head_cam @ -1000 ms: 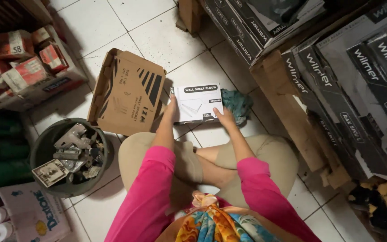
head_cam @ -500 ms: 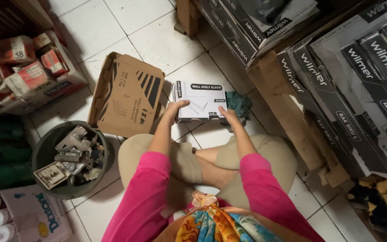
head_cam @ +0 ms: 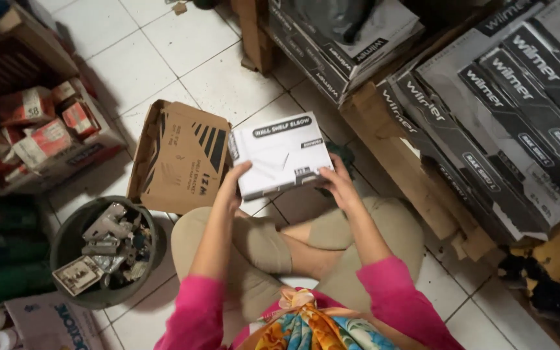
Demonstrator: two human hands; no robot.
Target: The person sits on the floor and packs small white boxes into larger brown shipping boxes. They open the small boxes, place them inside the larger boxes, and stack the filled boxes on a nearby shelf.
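Mostly cardboard and tile down here

The white box (head_cam: pixel 282 154) looks like smooth matt card with a faint sheen, and the flat brown box (head_cam: pixel 179 155) beside it is plain rough corrugated cardboard. The floor (head_cam: pixel 131 65) is glossy white glazed tile. The round bucket (head_cam: pixel 66 243) looks like dull dark plastic, full of greyish metal bits (head_cam: pixel 108 236). The sleeves (head_cam: pixel 196 317) are soft pink cloth, and the trousers (head_cam: pixel 260 243) are matt beige fabric. The pallet (head_cam: pixel 396 152) is bare rough wood.

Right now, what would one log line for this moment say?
left hand: holds white box | right hand: holds white box | beside: brown carton, bucket of metal parts
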